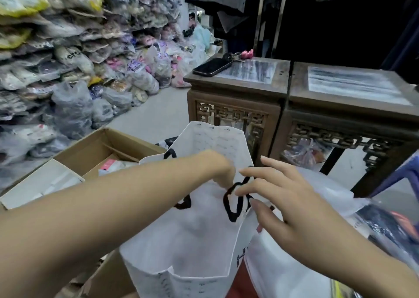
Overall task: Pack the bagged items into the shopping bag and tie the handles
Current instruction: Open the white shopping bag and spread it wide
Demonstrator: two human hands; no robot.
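Stacked along the wall from nine to eleven o'clock, bagged goods [68,54] rise in a heap of clear plastic packets above a pale floor [156,109]; at one to three o'clock stand two carved wooden tables [294,107], side by side and touching; a cardboard box [90,150] lies open at nine o'clock, just beside the white shopping bag [188,236], which stands open at centre toward six o'clock, with faint print on its inner wall; more white bags [328,197] sit at four o'clock; the left hand [220,168] reaches across the bag's mouth, fingers curled down on its top edge, though what they grip is hidden; the right hand [278,197] is spread, thumb and forefinger pinching the black cord handles [235,200]; a dark phone [213,66] rests on the nearer table at twelve o'clock, with keys [235,56] beside it.
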